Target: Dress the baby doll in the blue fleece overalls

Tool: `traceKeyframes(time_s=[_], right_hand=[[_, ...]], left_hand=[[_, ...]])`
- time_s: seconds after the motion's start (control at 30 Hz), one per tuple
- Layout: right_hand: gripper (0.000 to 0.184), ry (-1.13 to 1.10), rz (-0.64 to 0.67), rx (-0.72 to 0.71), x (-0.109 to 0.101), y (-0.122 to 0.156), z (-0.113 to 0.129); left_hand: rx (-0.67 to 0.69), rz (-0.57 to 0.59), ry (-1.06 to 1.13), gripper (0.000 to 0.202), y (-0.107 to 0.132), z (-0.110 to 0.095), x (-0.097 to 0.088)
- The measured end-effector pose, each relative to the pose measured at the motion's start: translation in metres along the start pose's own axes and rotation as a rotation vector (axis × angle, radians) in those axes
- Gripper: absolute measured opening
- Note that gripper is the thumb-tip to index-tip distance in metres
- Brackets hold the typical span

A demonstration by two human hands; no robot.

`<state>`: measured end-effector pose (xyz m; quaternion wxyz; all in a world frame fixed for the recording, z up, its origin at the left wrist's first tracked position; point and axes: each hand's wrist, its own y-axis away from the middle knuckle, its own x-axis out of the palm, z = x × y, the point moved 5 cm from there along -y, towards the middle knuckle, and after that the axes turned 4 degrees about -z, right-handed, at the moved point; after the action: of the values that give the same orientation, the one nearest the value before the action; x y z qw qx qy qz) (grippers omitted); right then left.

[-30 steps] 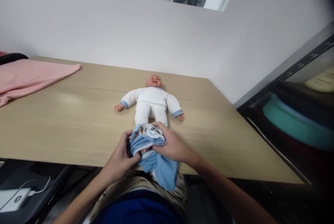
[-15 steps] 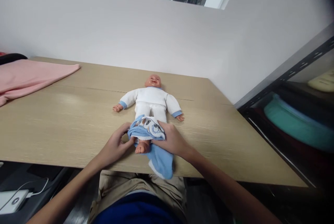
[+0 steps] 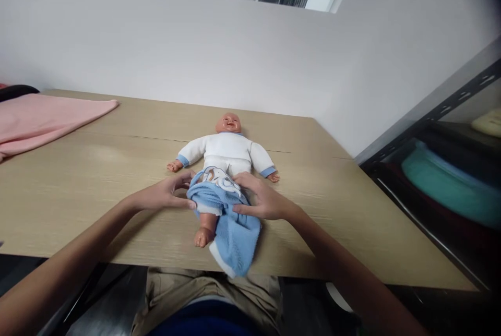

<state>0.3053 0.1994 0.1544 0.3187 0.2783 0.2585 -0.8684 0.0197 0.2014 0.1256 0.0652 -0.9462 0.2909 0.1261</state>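
Observation:
A baby doll [image 3: 227,147] in a white long-sleeved top with blue cuffs lies on its back, head toward the wall. Blue doll pants [image 3: 237,237] with white hems and a cartoon-animal print are bunched round its legs. One bare foot [image 3: 204,237] sticks out of a leg hem; the other foot is hidden, and that pant leg lies flat toward me. My left hand [image 3: 166,192] grips the bunched cloth at its left side, thumb near the hem. On the opposite side my right hand [image 3: 266,199] holds the pants between thumb and fingers.
The wooden table [image 3: 97,184] ends just before my lap. A pink cloth [image 3: 47,119] lies at its far left, by a dark object. Behind stands a white wall [image 3: 195,49]. At right is a dark metal shelf with a teal basin [image 3: 446,184].
The pants have slid further up the leg, baring more of the foot and ankle. My left hand has shifted left and slightly up. The loose pant leg has spread a little lower.

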Motion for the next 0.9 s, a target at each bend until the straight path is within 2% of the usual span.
traceKeyframes(time_s=[0.1, 0.17, 0.23, 0.3, 0.37, 0.43, 0.5, 0.57, 0.63, 0.67, 0.73, 0.8, 0.9], right_hand=[[0.066, -0.160, -0.071, 0.123, -0.001, 0.014, -0.016], [0.077, -0.304, -0.093, 0.213, 0.004, 0.019, -0.029], [0.079, -0.449, -0.091, 0.224, 0.012, 0.020, -0.034], [0.066, -0.565, -0.081, 0.173, 0.017, 0.018, -0.031], [0.050, -0.633, -0.078, 0.122, 0.018, 0.018, -0.026], [0.043, -0.676, -0.060, 0.110, 0.016, 0.019, -0.022], [0.042, -0.709, -0.044, 0.157, 0.013, 0.023, -0.019], [0.043, -0.746, -0.009, 0.251, 0.010, 0.027, -0.018], [0.051, -0.783, 0.071, 0.340, 0.009, 0.030, -0.014], [0.054, -0.779, 0.117, 0.367, 0.008, 0.031, -0.011], [0.049, -0.700, 0.187, 0.366, 0.006, 0.033, -0.005], [0.039, -0.617, 0.167, 0.315, 0.002, 0.032, 0.000], [0.041, -0.708, 0.000, 0.270, -0.004, 0.033, 0.002]], left_hand=[[0.057, -0.037, -0.143, 0.038, -0.007, -0.016, -0.009], [0.127, -0.101, -0.251, 0.042, -0.017, -0.035, -0.009], [0.193, -0.098, -0.350, 0.051, -0.032, -0.058, -0.002], [0.215, 0.034, -0.395, 0.054, -0.051, -0.078, 0.012], [0.164, 0.274, -0.402, 0.050, -0.068, -0.087, 0.028], [0.076, 0.483, -0.399, 0.046, -0.082, -0.088, 0.039], [0.021, 0.588, -0.354, 0.044, -0.093, -0.082, 0.044], [0.015, 0.604, -0.236, 0.042, -0.101, -0.076, 0.045], [0.012, 0.573, -0.093, 0.042, -0.105, -0.068, 0.044], [0.004, 0.546, -0.030, 0.044, -0.107, -0.065, 0.043], [-0.024, 0.497, 0.074, 0.049, -0.109, -0.060, 0.040], [-0.045, 0.493, 0.150, 0.054, -0.109, -0.059, 0.039], [-0.067, 0.622, 0.144, 0.049, -0.105, -0.061, 0.045]])
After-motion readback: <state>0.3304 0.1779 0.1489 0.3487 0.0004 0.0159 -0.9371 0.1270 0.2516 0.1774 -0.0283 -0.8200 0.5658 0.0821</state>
